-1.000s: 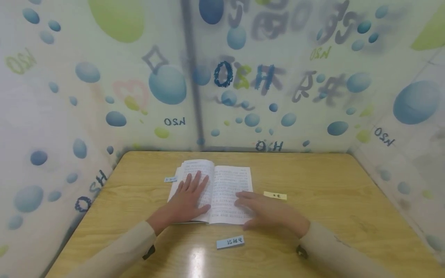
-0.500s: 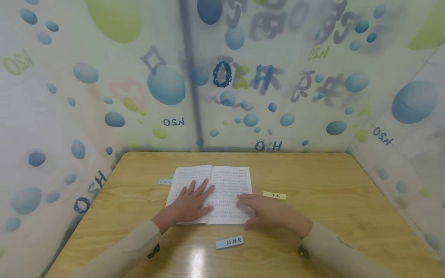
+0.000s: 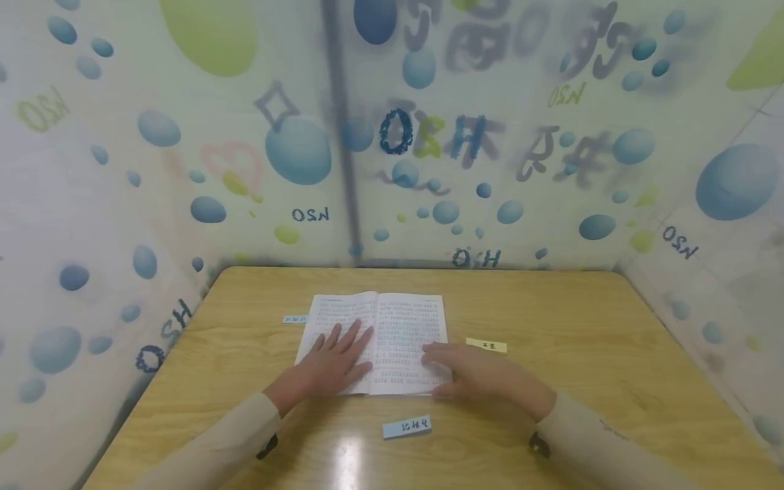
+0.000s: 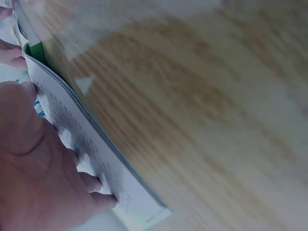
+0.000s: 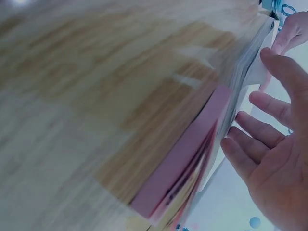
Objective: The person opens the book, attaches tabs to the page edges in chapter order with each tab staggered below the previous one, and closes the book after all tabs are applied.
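Note:
An open book [image 3: 405,327] with printed pages lies on the wooden table [image 3: 569,327]. My left hand [image 3: 331,364] rests on the lower left page, fingers spread and nearly straight. In the left wrist view its fingertips meet the printed page [image 4: 122,192], with the thumb near the book's edge. My right hand [image 3: 478,371] is at the right page's outer edge, fingers loosely bent and the thumb apart near the lower corner. In the right wrist view, those fingers [image 5: 245,130] lie along the page edges, pinching nothing.
A blue paper slip [image 3: 407,427] with handwriting lies in front of the book. Another blue slip [image 3: 295,318] shows at its left edge, and a yellow slip [image 3: 486,345] lies beyond my right hand. Walls [image 3: 520,156] printed with bubbles enclose the table's back and sides.
The left page, arched and lifted a second ago, has come down flatter. My left hand has slid slightly down the page toward me. The right hand stays nearly in place.

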### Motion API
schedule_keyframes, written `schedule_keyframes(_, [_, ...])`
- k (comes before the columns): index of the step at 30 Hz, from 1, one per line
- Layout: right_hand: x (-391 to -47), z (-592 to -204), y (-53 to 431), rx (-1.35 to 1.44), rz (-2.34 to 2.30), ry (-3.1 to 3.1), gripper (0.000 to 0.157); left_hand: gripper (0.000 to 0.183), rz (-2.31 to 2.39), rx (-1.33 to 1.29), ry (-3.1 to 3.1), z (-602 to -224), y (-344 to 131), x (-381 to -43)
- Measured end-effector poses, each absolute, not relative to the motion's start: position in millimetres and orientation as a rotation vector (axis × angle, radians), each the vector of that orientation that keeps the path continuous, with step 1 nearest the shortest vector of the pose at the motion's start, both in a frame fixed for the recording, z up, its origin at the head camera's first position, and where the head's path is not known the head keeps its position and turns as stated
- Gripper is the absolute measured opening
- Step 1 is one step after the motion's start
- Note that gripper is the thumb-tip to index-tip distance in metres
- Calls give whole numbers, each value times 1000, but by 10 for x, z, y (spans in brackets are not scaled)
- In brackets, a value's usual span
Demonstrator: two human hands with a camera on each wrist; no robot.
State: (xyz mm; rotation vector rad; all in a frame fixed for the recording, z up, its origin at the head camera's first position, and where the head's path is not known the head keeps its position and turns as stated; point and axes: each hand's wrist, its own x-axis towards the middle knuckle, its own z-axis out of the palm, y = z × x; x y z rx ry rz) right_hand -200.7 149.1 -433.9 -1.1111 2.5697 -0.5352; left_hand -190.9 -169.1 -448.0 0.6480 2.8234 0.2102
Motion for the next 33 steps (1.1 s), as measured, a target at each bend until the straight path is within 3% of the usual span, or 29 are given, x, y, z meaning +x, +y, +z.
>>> schedule_keyframes(10, [-1983,-4369,1519,-1134,-468,2605,55,68,312,646,2825,-4431,-1677,-1872])
schedule_keyframes(17, [-1989,-4324,1494,-1158,-484,2619,59,70,265,811,2842,-4353,-1415,-1881])
schedule_keyframes(27, [-2066,-4279,1410,-1157,-487,2666,57,101,256,826,2714,-4304,-1103,-1909])
schedule_keyframes(33, [-2085,-4255,1454,-1150,-476,2681,57,106,269,845,2713,-4315,-1127,-1917])
